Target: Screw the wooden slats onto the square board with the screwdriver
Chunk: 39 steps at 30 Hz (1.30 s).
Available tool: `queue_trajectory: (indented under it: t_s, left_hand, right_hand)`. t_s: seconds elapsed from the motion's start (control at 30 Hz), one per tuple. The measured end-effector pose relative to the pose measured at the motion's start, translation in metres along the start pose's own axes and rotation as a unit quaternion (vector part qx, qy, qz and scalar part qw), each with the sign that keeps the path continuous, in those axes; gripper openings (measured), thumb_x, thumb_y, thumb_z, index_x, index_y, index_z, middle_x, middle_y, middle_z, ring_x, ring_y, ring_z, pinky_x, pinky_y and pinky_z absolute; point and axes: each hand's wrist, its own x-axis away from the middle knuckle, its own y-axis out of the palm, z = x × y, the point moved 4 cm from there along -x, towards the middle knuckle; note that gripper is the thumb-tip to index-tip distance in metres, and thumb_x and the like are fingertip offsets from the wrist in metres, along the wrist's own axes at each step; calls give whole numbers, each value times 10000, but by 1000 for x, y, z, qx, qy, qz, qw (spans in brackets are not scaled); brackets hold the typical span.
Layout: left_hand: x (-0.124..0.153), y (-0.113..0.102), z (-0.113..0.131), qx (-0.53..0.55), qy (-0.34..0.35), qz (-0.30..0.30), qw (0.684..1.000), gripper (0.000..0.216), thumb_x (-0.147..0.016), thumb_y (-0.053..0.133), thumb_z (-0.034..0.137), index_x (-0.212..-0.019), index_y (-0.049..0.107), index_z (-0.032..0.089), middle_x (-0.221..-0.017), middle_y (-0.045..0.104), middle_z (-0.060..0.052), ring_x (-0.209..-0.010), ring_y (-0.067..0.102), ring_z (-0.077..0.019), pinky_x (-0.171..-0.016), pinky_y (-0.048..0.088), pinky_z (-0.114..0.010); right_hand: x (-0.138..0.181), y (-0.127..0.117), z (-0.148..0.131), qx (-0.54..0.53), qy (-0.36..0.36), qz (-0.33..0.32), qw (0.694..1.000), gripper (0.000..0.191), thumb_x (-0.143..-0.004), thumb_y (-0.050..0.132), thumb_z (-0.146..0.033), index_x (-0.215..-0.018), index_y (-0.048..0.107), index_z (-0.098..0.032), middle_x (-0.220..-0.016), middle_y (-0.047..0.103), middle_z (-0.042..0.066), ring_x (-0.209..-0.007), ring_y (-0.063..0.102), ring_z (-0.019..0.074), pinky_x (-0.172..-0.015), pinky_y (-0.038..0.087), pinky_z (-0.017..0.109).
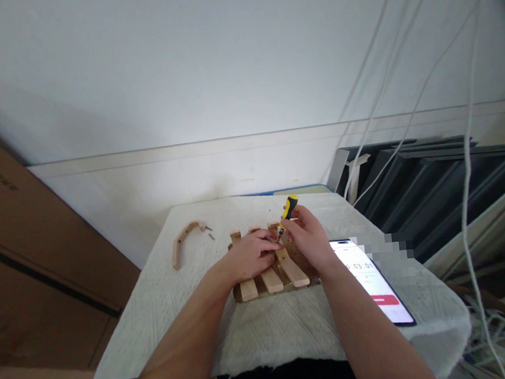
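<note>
My right hand (pixel 306 232) is closed round a yellow-and-black screwdriver (pixel 288 206), which it holds tilted with the tip down. The tip meets the rightmost of three curved wooden pieces (pixel 292 269), near its upper part. My left hand (pixel 252 254) lies across the pieces, its fingers gripping the rightmost one close to the screwdriver tip. Whether a screw sits under the tip is hidden by the fingers. Also partly covered by that hand are the middle wooden piece (pixel 271 280) and the left wooden piece (pixel 248 289). All three rest on a brown board (pixel 265 296).
Another curved wooden piece (pixel 181 242) lies at the left on the white tablecloth (pixel 155 294), with a small screw (pixel 211 237) beside it. A phone (pixel 386 300) showing a timer lies right of my right forearm. White cables (pixel 468 174) hang at the right.
</note>
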Motion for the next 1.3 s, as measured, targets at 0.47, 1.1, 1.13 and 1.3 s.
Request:
queue_trajectory:
  t_s: [0.47, 1.1, 1.13, 1.3]
  left_hand:
    - [-1, 2, -6, 0, 10, 10, 1000, 323, -809, 536, 98, -1061, 708, 203, -1199, 584, -86, -1142, 520, -203, -1046, 387, -379]
    - [1, 1, -3, -29, 11, -26, 999, 327, -827, 554, 104, -1082, 711, 236, -1208, 580, -76, -1118, 537, -203, -1023, 406, -364]
    - [1, 1, -2, -28, 12, -27, 999, 332, -826, 552, 99, -1083, 710, 238, -1202, 585, -73, -1114, 539, -201, -1022, 408, -364]
    - [1, 1, -2, -29, 17, -21, 999, 336, -828, 537, 90, -1078, 712, 230, -1195, 589, -79, -1112, 541, -199, -1022, 409, -369]
  right_hand:
    - [0, -2, -4, 76, -8, 22, 997, 383, -762, 590, -512, -956, 594, -183, -905, 659, 58, -666, 588, 167, -620, 438, 304]
    - [2, -2, -9, 125, -52, 22, 991, 312, -833, 499, -457, -924, 624, -186, -820, 626, 35, -651, 531, 159, -621, 396, 295]
    - [1, -2, -7, 129, -48, 26, 990, 305, -816, 526, -468, -910, 609, -189, -801, 615, 23, -618, 511, 149, -600, 387, 290]
    - [0, -3, -3, 147, -28, 51, 987, 324, -763, 591, -499, -849, 579, -187, -746, 590, 13, -610, 492, 151, -609, 392, 297]
